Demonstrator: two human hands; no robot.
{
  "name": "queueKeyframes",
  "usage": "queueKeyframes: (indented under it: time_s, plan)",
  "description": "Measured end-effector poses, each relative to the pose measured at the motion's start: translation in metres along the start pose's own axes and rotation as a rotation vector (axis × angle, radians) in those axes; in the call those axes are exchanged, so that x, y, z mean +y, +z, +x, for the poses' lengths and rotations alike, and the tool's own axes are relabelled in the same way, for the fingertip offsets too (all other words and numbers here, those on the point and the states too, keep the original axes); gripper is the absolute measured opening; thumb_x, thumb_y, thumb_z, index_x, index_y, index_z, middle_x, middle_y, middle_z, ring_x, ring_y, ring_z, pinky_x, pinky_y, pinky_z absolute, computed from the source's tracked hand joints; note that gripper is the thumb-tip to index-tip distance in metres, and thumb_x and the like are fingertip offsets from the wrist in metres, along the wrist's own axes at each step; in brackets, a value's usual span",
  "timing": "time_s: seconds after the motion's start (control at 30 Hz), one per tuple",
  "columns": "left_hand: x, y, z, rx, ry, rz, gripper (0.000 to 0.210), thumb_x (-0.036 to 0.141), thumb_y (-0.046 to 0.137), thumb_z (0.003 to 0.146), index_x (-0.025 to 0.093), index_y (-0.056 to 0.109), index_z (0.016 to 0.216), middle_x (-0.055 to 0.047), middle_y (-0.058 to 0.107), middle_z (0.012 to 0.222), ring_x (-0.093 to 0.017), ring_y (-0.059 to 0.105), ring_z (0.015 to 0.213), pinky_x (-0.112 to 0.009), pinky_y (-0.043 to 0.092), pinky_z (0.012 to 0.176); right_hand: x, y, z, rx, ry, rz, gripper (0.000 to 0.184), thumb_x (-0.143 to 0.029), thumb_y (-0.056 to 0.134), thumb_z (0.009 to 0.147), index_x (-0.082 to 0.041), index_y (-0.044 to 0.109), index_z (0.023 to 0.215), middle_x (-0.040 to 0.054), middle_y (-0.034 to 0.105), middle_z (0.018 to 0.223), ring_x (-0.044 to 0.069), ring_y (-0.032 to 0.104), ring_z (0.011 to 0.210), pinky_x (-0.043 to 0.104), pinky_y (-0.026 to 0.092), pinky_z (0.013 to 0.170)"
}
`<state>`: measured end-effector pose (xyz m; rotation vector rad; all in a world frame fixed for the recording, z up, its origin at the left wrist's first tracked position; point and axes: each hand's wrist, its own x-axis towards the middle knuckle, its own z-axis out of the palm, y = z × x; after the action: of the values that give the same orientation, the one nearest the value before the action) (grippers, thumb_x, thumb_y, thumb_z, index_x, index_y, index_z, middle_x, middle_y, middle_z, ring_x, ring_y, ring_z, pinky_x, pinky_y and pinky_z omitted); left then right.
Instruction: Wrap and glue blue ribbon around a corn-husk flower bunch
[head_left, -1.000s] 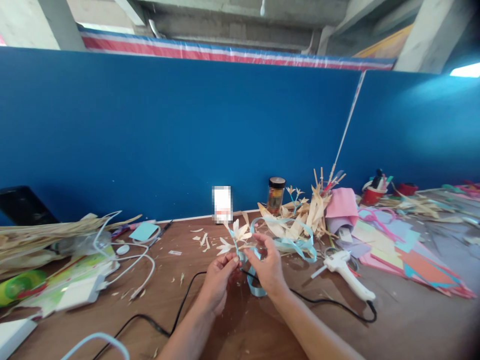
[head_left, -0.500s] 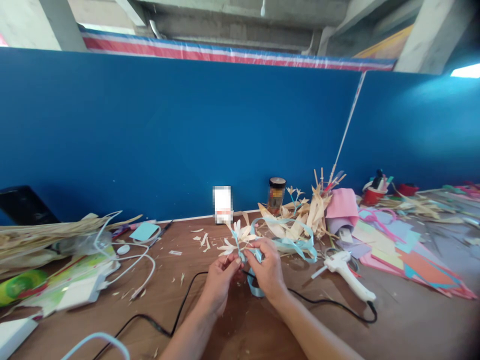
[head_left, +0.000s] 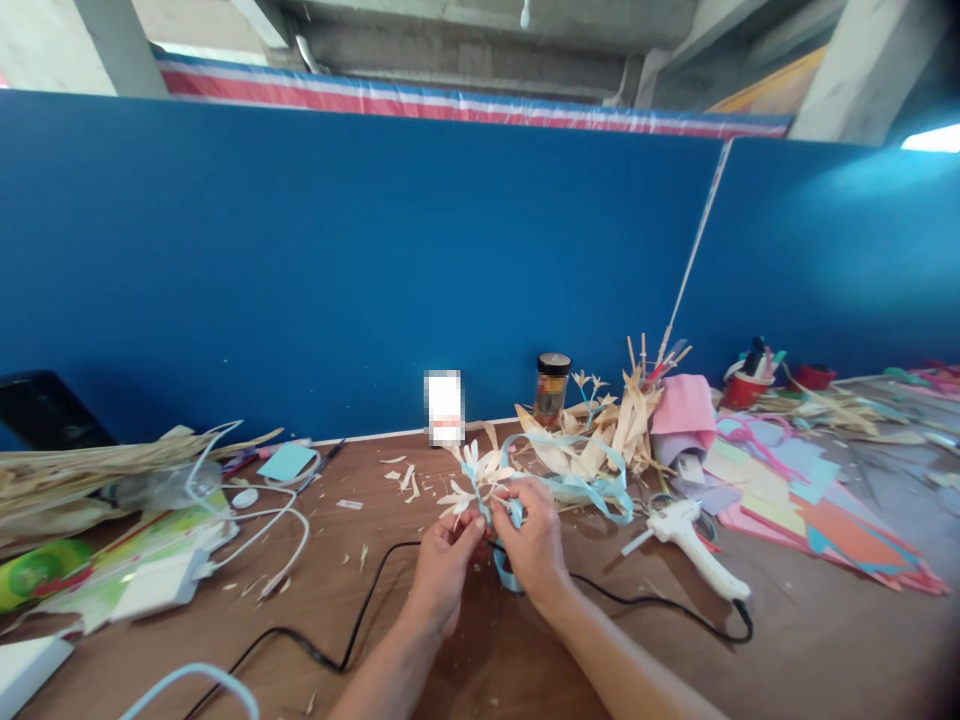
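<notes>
From my seat at the far end of the feed, I have the flower [head_left: 487, 462] just below the middle of the frame, raised over the brown table [head_left: 390, 640]. The left hand [head_left: 441, 572] is closed to a small pinch, thumb against fingertips, on the flower's blue stem [head_left: 480, 503]. The right hand [head_left: 536, 540] has thumb and forefinger drawn together on the blue ribbon [head_left: 508, 573] right beside that stem, its other fingers loosely curled; the exact contact is too small for me to make out.

To wind this neatly, I'd want the left pinch firm but light, just under the petals, and the ribbon pulled taut at a slant so each turn overlaps the last. Slack would probably let the wrap pucker, and squeezing higher could crease the petals.

The petals are off-white, narrow and pointed, thin and papery. The ribbon looks smooth with a slight sheen, a loop of it hanging below the right hand. Right of centre lies a heap of tan husks [head_left: 634, 430], dry, curled and ribbed. Farther right, the glue gun [head_left: 694, 548] is smooth white plastic, and flat coloured paper [head_left: 847, 530] fans out at the right edge.
</notes>
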<state>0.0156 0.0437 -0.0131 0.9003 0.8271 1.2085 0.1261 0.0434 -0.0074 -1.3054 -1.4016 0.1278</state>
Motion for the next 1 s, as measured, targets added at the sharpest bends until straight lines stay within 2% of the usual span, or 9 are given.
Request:
queueKeyframes:
  time_s: [0.13,0.33,0.47,0.6,0.67,0.7,0.83,1.0]
  plan:
    - [-0.004,0.004,-0.003,0.009,0.040,0.000,0.018,0.025,0.066,0.066,0.013,0.063,0.078,0.000,0.059,0.063,-0.009,0.050,0.055,-0.019,0.040,0.054,-0.001,0.000,-0.001,0.001,0.030,-0.026,0.005,-0.014,0.053,0.070,-0.018,0.055,0.068,0.0034,0.056,0.076,0.019,0.050,0.080,0.031,0.039,0.074]
    - [-0.007,0.009,-0.006,0.005,0.160,0.045,0.023,0.025,0.063,0.068,0.015,0.065,0.089,-0.003,0.066,0.077,-0.014,0.056,0.071,-0.023,0.042,0.070,-0.005,0.000,-0.001,-0.011,0.086,-0.026,0.008,-0.014,0.052,0.067,-0.019,0.051,0.060,0.0019,0.055,0.070,0.018,0.051,0.075,0.029,0.039,0.070]
    - [-0.008,0.010,-0.006,0.028,0.198,0.056,0.023,0.025,0.063,0.068,0.015,0.065,0.089,-0.003,0.066,0.080,-0.014,0.056,0.075,-0.023,0.042,0.073,-0.004,0.001,-0.001,-0.032,0.101,-0.027,0.009,-0.014,0.052,0.067,-0.019,0.051,0.060,0.0016,0.055,0.070,0.017,0.051,0.074,0.029,0.040,0.070]
    - [-0.005,0.004,-0.003,0.080,0.080,-0.006,0.017,0.026,0.066,0.065,0.014,0.064,0.077,0.000,0.061,0.066,-0.009,0.053,0.058,-0.018,0.043,0.058,-0.002,0.000,-0.001,-0.047,0.096,0.049,0.004,-0.018,0.052,0.071,-0.019,0.056,0.071,0.0029,0.058,0.076,0.018,0.053,0.078,0.030,0.041,0.073]
    - [-0.001,-0.002,0.000,0.084,-0.007,-0.093,0.016,0.025,0.068,0.064,0.014,0.061,0.072,0.001,0.059,0.063,-0.007,0.051,0.053,-0.016,0.043,0.053,0.000,-0.002,0.001,-0.041,0.080,0.103,0.013,-0.019,0.048,0.075,-0.018,0.057,0.085,0.0046,0.059,0.086,0.018,0.054,0.083,0.031,0.041,0.077]
    - [0.002,-0.005,0.002,0.041,-0.055,-0.144,0.015,0.023,0.068,0.064,0.013,0.060,0.072,0.001,0.058,0.063,-0.006,0.052,0.053,-0.016,0.044,0.053,0.000,-0.004,0.003,-0.025,0.063,0.117,0.017,-0.018,0.046,0.077,-0.018,0.057,0.090,0.0054,0.059,0.090,0.018,0.054,0.086,0.032,0.041,0.078]
    - [0.011,-0.016,0.007,0.035,-0.166,-0.278,0.015,0.014,0.066,0.065,0.015,0.058,0.077,0.001,0.059,0.063,-0.006,0.055,0.054,-0.015,0.048,0.055,-0.001,-0.013,0.011,0.021,-0.099,0.052,0.022,-0.015,0.046,0.075,-0.019,0.058,0.094,0.0069,0.058,0.096,0.020,0.051,0.095,0.038,0.039,0.085]
    - [0.012,-0.016,0.006,-0.005,-0.230,-0.375,0.016,0.010,0.062,0.069,0.015,0.056,0.082,0.001,0.060,0.063,-0.006,0.058,0.053,-0.016,0.050,0.054,-0.004,-0.017,0.011,-0.062,-0.283,-0.086,0.029,-0.010,0.048,0.073,-0.021,0.059,0.097,0.0058,0.057,0.101,0.022,0.047,0.099,0.040,0.036,0.089]
